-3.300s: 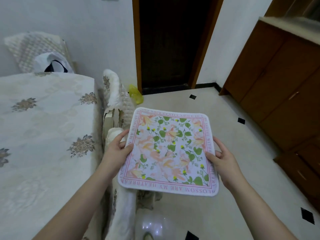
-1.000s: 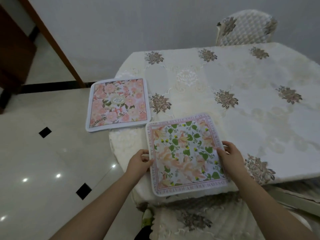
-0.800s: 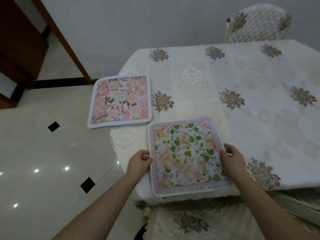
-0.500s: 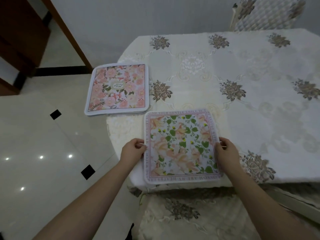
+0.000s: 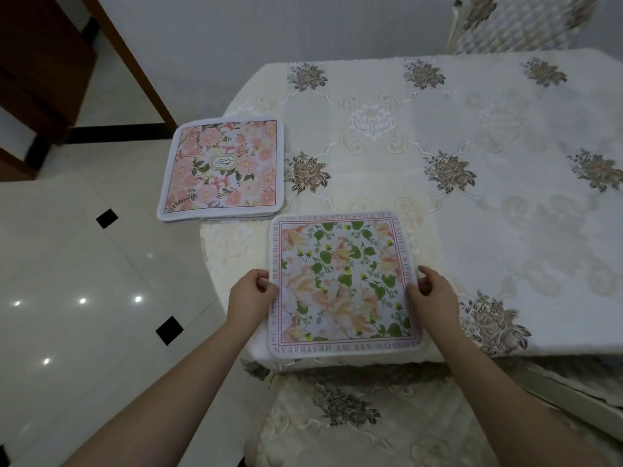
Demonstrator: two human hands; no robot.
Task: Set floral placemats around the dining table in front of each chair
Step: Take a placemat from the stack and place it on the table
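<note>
Here two placemats: green-leaf placemat [image 5: 344, 281], pink placemat [image 5: 224, 170].

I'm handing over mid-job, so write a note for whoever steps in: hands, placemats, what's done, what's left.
Left hand grips the left edge, and right hand the right edge, of the square green-leaf and peach-flower placemat.
That mat lies flat at the near edge of the cream embroidered tablecloth, in front of the near cushioned chair.
The pink rose placemat stack sits at the table's left edge, overhanging it.
Done: near place nearly set.
Left: release the mat, then take mats from the stack to the far quilted chair and any others out of view.
</note>
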